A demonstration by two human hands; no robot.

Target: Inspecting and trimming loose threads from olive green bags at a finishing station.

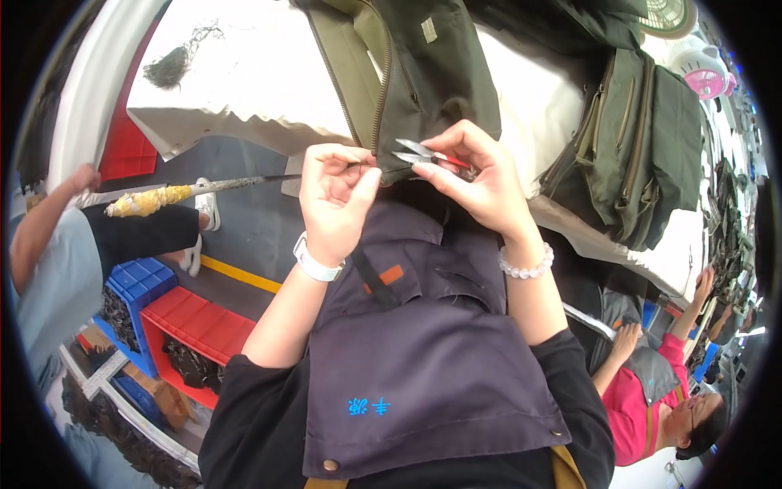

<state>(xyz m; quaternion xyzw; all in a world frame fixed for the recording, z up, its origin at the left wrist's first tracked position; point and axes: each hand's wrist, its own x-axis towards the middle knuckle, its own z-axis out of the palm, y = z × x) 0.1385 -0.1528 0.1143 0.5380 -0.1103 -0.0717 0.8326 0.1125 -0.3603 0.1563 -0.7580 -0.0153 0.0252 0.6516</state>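
Head view: right hand grips snips, blades parted; left hand pinches green garment's hem. Fabric slippage could cause nicked cloth or fingertips.

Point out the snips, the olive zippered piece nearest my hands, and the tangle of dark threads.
Snips (450, 159): head view, on the red handle.
Olive zippered piece (448, 73): head view, on its right-hand fabric panel.
Tangle of dark threads (167, 68): head view, on its dense clump.
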